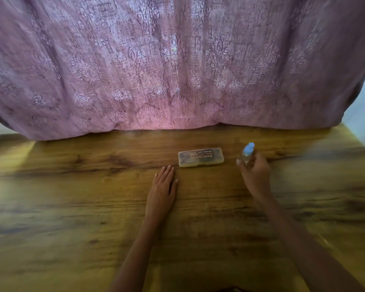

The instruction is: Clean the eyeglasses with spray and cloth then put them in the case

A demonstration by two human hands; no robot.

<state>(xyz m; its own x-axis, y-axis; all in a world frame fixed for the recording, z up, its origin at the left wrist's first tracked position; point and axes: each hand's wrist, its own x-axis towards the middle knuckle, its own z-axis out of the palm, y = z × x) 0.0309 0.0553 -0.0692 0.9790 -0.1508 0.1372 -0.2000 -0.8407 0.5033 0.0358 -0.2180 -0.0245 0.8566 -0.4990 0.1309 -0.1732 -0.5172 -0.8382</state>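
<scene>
Eyeglasses: not out on the worktop; dark shapes show through the cloudy lid of the case, so they seem to be inside it (too blurred to be sure).
Case: shut, lying flat just beyond the left hand's fingertips and slightly to their right, its long axis running side to side across the person's front.
Nearer hand: the left hand, fingers almost reaching the case's near left corner; the right is further off to the side.
Left hand: open, palm down, flat on the worktop, holding nothing.
Right hand: the right hand is wrapped around the spray bottle, blue cap up, to the right of the case and apart from it.
Cloth: none in sight (perhaps in the case).
Beyond: a mauve patterned curtain hangs behind the worktop.
Likely step: opening the case, I'd guess.
</scene>
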